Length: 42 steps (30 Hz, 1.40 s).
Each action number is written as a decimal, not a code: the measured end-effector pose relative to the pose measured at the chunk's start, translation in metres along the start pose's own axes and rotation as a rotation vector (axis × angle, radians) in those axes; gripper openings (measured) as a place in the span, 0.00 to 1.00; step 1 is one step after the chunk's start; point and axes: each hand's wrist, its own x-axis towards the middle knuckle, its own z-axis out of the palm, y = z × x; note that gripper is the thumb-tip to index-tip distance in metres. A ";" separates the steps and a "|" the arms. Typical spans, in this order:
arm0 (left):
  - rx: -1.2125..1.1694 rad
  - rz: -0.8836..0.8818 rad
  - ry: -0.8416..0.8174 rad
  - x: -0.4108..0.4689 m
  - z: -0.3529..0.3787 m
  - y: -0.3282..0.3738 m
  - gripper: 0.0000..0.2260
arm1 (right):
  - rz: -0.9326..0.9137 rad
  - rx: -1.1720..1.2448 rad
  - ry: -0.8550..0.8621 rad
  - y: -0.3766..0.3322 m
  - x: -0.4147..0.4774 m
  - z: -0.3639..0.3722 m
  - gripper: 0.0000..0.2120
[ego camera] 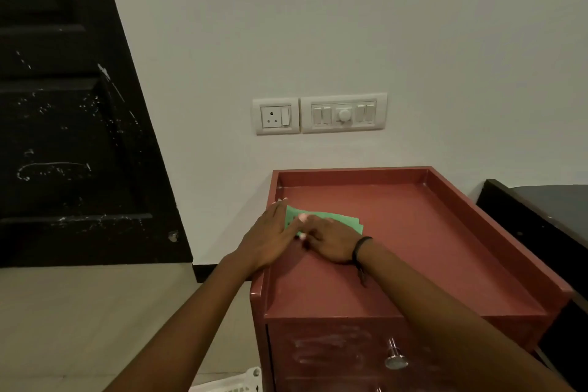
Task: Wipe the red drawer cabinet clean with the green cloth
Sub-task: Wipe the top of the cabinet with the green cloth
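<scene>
The red drawer cabinet stands against the white wall, its recessed top framed by a raised rim. A green cloth lies flat on the top near the left rim. My left hand rests over the left rim with its fingers pressing on the cloth's left part. My right hand, with a dark band at the wrist, lies flat on the cloth's near edge. Both hands touch each other over the cloth. A metal knob sticks out of the top drawer front, which shows pale smears.
A black door fills the left. A socket plate and switch panel sit on the wall above the cabinet. Dark furniture stands at the right. A white plastic basket lies on the tiled floor.
</scene>
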 end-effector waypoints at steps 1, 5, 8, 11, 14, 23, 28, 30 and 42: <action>-0.018 0.004 0.005 0.000 0.000 0.000 0.36 | 0.016 0.000 -0.002 0.006 0.014 0.000 0.23; -0.063 0.038 0.024 0.000 0.001 -0.001 0.30 | 0.046 -0.047 -0.031 0.032 0.078 0.001 0.26; -0.047 0.054 0.016 0.001 0.001 -0.002 0.27 | 0.073 -0.067 -0.031 0.046 0.118 -0.002 0.24; -0.021 0.033 0.006 0.003 0.002 -0.003 0.31 | 0.053 -0.132 -0.047 0.058 0.139 -0.003 0.25; -0.051 0.025 0.007 0.004 0.003 -0.004 0.32 | 0.050 -0.083 -0.024 0.064 0.141 -0.003 0.22; -0.089 0.003 0.004 -0.004 0.000 0.003 0.34 | 0.081 0.204 0.039 0.001 0.058 -0.002 0.18; 0.002 -0.025 -0.040 -0.009 -0.005 0.010 0.38 | 0.112 0.180 0.053 -0.039 -0.004 0.010 0.16; 0.014 -0.040 -0.036 -0.006 -0.006 0.009 0.37 | 0.065 0.141 0.062 -0.053 -0.018 0.016 0.15; 0.113 -0.036 -0.081 -0.019 -0.011 0.016 0.43 | -0.083 0.027 0.127 -0.125 -0.133 0.031 0.17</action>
